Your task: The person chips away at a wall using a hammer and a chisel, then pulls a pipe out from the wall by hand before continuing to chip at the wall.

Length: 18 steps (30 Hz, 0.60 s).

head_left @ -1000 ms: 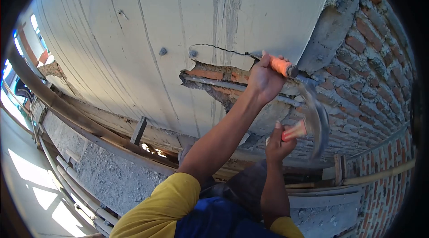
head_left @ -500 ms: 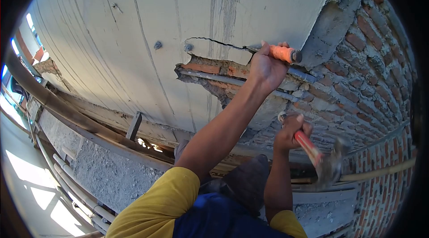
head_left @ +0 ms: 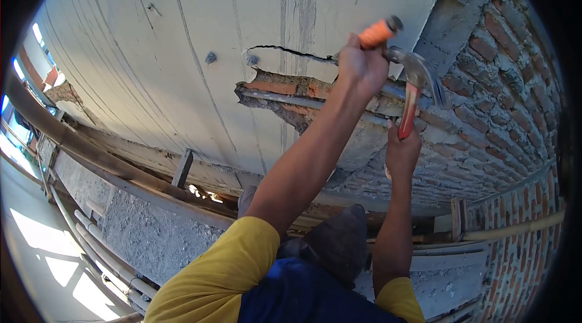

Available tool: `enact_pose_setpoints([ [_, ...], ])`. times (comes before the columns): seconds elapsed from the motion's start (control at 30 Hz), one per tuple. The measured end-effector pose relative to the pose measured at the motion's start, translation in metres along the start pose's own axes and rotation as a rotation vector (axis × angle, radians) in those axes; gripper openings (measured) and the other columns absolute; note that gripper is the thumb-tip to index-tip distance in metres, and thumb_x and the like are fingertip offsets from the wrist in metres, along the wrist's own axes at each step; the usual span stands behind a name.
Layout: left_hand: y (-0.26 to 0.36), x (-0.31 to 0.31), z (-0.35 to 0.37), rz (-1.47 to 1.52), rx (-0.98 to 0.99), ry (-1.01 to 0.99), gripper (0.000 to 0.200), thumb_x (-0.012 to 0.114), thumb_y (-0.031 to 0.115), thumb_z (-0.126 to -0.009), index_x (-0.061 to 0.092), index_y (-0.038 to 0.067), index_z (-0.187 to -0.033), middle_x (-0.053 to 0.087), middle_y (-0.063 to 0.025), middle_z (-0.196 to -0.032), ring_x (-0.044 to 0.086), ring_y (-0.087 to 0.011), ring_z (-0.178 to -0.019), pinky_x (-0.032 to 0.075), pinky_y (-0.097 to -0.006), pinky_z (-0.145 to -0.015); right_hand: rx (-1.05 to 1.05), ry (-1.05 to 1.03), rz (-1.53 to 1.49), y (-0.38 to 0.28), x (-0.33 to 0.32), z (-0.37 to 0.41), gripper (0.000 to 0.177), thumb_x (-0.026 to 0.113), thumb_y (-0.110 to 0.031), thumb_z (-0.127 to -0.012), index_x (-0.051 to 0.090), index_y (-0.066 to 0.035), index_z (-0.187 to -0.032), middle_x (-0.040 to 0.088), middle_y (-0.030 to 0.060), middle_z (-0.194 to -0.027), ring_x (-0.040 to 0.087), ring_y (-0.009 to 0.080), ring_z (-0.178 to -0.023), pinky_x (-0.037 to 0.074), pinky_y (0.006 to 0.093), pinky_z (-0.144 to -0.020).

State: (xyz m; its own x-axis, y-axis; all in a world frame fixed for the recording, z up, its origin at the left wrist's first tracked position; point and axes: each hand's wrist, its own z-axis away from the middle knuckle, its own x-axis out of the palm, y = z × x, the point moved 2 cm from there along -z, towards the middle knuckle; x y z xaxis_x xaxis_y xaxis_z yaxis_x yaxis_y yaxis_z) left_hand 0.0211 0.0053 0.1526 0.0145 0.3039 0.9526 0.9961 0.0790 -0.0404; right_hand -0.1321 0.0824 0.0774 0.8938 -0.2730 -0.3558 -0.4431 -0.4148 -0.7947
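Note:
My left hand (head_left: 362, 71) is wrapped round the orange handle of a chisel (head_left: 376, 34), whose metal butt points up and right. Its blade is mostly hidden by the hand, at the crack in the plastered wall (head_left: 254, 14). My right hand (head_left: 403, 153) grips the red handle of a claw hammer (head_left: 410, 111). The hammer's steel head is raised close beside my left hand, just below the chisel's butt. Beneath the crack, a broken-out hole shows orange bricks (head_left: 273, 87) and a grey conduit pipe (head_left: 291, 102) that runs behind my left wrist.
Rough exposed brickwork (head_left: 485, 105) fills the right side. A bamboo pole (head_left: 515, 228) crosses at lower right. On the left runs a long brown pole (head_left: 91, 153) over a rubble-strewn ledge (head_left: 151, 232), with several pipes (head_left: 115, 262) further down.
My right hand has swung the hammer up from low on the right to beside my left hand. The chisel's butt end has tipped upward, with my left hand still round it.

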Motion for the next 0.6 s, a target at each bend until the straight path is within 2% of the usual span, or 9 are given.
enact_pose_setpoints([
  [0.03, 0.008, 0.0, -0.017, -0.019, 0.025, -0.096, 0.043, 0.017, 0.033, -0.101, 0.04, 0.0, -0.119, 0.053, -0.0124, -0.111, 0.053, -0.0214, -0.103, 0.035, -0.0314, -0.084, -0.016, -0.005, -0.019, -0.001, -0.007, 0.001, 0.02, 0.062, -0.012, -0.085, 0.05, 0.003, -0.08, 0.044, 0.0074, -0.058, 0.038, 0.0149, -0.052, 0.037, 0.0327, -0.053],
  [0.07, 0.016, 0.015, -0.017, 0.039, 0.011, -0.068, 0.043, 0.018, 0.034, -0.1, 0.041, 0.001, -0.117, 0.053, -0.0113, -0.111, 0.053, -0.0201, -0.102, 0.035, -0.0301, -0.081, -0.04, -0.008, -0.048, -0.002, -0.009, -0.001, 0.02, 0.061, -0.013, -0.085, 0.052, 0.005, -0.084, 0.047, 0.0101, -0.059, 0.039, 0.0168, -0.052, 0.038, 0.0339, -0.052],
  [0.17, 0.025, 0.03, 0.008, 0.131, -0.056, 0.012, 0.043, 0.021, 0.036, -0.1, 0.041, 0.004, -0.12, 0.052, -0.009, -0.115, 0.052, -0.0167, -0.095, 0.036, -0.0292, -0.077, -0.177, 0.137, -0.351, -0.001, -0.003, 0.013, 0.023, 0.057, -0.011, -0.09, 0.044, -0.003, -0.072, 0.045, 0.0033, -0.054, 0.039, 0.01, -0.045, 0.035, 0.0265, -0.046],
  [0.27, 0.017, 0.01, 0.017, -0.011, -0.093, -0.023, 0.041, 0.023, 0.036, -0.1, 0.041, 0.006, -0.121, 0.054, -0.0087, -0.11, 0.052, -0.0161, -0.091, 0.037, -0.0294, -0.077, -0.257, 0.27, -0.525, -0.006, -0.005, 0.023, 0.026, 0.052, -0.008, -0.092, 0.037, -0.007, -0.07, 0.043, 0.0021, -0.051, 0.037, 0.0079, -0.039, 0.032, 0.0237, -0.039],
  [0.3, 0.016, 0.004, 0.024, -0.035, -0.136, -0.076, 0.036, 0.027, 0.037, -0.1, 0.044, 0.008, -0.114, 0.056, -0.0073, -0.098, 0.053, -0.0167, -0.085, 0.041, -0.03, -0.073, -0.261, 0.277, -0.555, -0.01, -0.008, 0.026, 0.025, 0.051, -0.007, -0.091, 0.037, -0.007, -0.071, 0.043, 0.0023, -0.05, 0.037, 0.0078, -0.039, 0.032, 0.024, -0.039],
  [0.33, 0.014, -0.006, 0.037, -0.061, -0.129, -0.039, 0.036, 0.029, 0.037, -0.099, 0.044, 0.008, -0.112, 0.056, -0.0072, -0.096, 0.053, -0.0167, -0.083, 0.042, -0.0302, -0.072, -0.264, 0.28, -0.58, -0.011, -0.012, 0.03, 0.025, 0.051, -0.007, -0.091, 0.037, -0.007, -0.071, 0.042, 0.0025, -0.05, 0.036, 0.0077, -0.04, 0.032, 0.0242, -0.04],
  [0.4, 0.013, -0.02, 0.066, -0.107, -0.121, 0.034, 0.035, 0.031, 0.038, -0.099, 0.046, 0.007, -0.109, 0.055, -0.0072, -0.093, 0.054, -0.0167, -0.079, 0.042, -0.0305, -0.071, -0.208, 0.263, -0.529, -0.005, -0.016, 0.041, 0.025, 0.051, -0.006, -0.091, 0.036, -0.007, -0.071, 0.041, 0.0028, -0.049, 0.035, 0.0075, -0.039, 0.032, 0.0246, -0.039],
  [0.47, 0.019, -0.06, 0.078, -0.122, -0.157, -0.037, 0.032, 0.033, 0.038, -0.098, 0.045, 0.008, -0.106, 0.053, -0.006, -0.089, 0.052, -0.0161, -0.073, 0.043, -0.0304, -0.071, -0.131, 0.234, -0.476, 0.012, -0.017, 0.058, 0.025, 0.052, -0.006, -0.09, 0.036, -0.008, -0.071, 0.041, 0.0029, -0.049, 0.036, 0.0076, -0.04, 0.032, 0.0248, -0.039],
  [0.6, 0.011, -0.05, 0.073, -0.093, -0.12, 0.004, 0.03, 0.034, 0.037, -0.099, 0.044, 0.009, -0.101, 0.051, -0.0042, -0.085, 0.051, -0.0146, -0.072, 0.045, -0.0302, -0.071, -0.146, 0.191, -0.424, 0.034, -0.018, 0.077, 0.022, 0.054, -0.003, -0.089, 0.037, -0.008, -0.075, 0.042, 0.0015, -0.051, 0.037, 0.0061, -0.041, 0.032, 0.0222, -0.04],
])
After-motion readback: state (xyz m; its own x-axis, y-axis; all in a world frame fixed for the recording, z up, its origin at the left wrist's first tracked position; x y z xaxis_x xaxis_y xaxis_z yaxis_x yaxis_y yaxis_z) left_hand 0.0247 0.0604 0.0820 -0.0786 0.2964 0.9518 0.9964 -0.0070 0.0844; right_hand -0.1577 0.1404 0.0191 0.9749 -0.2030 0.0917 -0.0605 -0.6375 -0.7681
